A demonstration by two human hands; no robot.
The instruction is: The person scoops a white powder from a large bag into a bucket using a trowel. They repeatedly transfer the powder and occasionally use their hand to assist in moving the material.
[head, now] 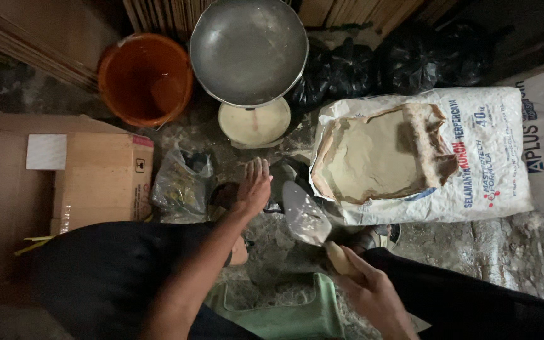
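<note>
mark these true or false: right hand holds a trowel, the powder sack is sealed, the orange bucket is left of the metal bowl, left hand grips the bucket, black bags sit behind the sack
1. The right hand holds a trowel. True.
2. The powder sack is sealed. False: its top is torn open, pale powder showing.
3. The orange bucket is left of the metal bowl. True.
4. The left hand grips the bucket. False: it is open, fingers spread, well below the bucket.
5. Black bags sit behind the sack. True.
</note>
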